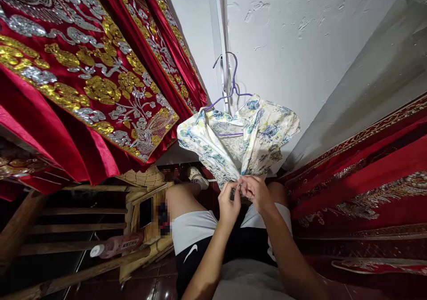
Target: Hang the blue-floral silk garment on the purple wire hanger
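Hanging at the left, red cloth (103,68) with gold and silver embroidery spreads toward the far side. Midway across, a floral shirt (255,135) hangs on a purple hanger (234,85). At the shirt's near front edge, the left hand (230,201) and right hand (255,192) meet, fingers pinched together on fabric; finer detail between them is unclear.

Red-and-gold hanging (103,86): ten o'clock, sequinned with gold and silver flowers
White wall (283,33): one o'clock, scuffed
Grey sheeting (370,64): two o'clock, material unclear
Red cloth (373,193): about four o'clock, banded with glittering trim
Bamboo frame (80,227): eight o'clock, slatted
Pink bottle (116,245): eight o'clock, white-capped, beside slats
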Demonstrator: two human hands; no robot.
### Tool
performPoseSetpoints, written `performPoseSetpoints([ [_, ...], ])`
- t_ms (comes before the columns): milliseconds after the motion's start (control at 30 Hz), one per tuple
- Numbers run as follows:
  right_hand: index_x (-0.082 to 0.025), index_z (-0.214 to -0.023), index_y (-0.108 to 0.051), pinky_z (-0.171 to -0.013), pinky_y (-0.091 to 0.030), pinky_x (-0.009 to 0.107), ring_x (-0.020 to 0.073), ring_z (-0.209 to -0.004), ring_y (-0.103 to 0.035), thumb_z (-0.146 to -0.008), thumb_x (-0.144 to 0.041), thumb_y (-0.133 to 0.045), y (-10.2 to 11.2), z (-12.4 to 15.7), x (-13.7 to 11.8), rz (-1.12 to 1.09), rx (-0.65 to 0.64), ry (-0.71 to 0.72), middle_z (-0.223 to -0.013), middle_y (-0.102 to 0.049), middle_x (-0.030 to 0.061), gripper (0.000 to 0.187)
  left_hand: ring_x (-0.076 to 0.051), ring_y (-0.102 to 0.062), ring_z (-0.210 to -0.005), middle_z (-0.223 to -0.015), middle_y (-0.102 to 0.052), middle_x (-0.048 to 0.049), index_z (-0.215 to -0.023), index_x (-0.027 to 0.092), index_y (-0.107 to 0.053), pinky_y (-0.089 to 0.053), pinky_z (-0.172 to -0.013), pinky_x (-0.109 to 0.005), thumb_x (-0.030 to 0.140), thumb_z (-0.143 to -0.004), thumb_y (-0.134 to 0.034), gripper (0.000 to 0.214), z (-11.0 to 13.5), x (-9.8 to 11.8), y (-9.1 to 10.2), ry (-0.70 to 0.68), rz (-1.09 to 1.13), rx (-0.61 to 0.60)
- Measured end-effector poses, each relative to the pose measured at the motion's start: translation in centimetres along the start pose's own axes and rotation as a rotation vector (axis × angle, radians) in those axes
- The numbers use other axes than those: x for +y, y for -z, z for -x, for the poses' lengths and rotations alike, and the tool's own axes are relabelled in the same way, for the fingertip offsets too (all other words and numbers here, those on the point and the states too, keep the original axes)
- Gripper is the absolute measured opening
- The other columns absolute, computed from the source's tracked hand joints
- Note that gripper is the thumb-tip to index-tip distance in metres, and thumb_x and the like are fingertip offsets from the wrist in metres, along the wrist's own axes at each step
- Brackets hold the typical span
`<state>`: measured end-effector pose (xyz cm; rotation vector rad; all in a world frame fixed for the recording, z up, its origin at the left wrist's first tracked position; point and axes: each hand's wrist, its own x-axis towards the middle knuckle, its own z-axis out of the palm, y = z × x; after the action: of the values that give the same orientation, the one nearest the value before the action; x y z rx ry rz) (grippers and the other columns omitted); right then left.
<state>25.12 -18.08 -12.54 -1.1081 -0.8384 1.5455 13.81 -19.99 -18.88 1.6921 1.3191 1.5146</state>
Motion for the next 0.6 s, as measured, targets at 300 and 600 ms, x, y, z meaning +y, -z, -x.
performPoseSetpoints([
  [300, -0.017, -0.074, -0.066, -0.04, -0.022, 0.022, 0.007, -0.042, -0.033, -0.079, -0.036, -0.072, -3.2, -5.4, -13.4, -0.06, -0.009, 0.431, -0.048, -0.046, -0.005, 0.021, -0.019, -0.063, -0.079, -0.081, -0.064, -0.0052, -0.087, 0.019, -0.066, -0.049, -0.074, -0.029, 0.027, -0.099, -0.054, 0.019, 0.5, -1.3, -1.1, -0.037, 0.004, -0.038],
  [600, -0.018, -0.072, -0.064, -0.044, -0.028, 0.02, 0.0071, -0.044, -0.039, -0.09, -0.029, -0.059, -4.7, -4.6, -13.6, 0.149, -0.05, 0.558, -0.049, -0.05, -0.0047, 0.022, -0.021, -0.067, -0.097, -0.103, -0.072, -0.0092, -0.125, 0.018, -0.068, -0.052, -0.092, -0.035, 0.029, -0.099, -0.061, 0.029, -7.6, 3.0, 3.0, -0.266, -0.066, -0.02],
])
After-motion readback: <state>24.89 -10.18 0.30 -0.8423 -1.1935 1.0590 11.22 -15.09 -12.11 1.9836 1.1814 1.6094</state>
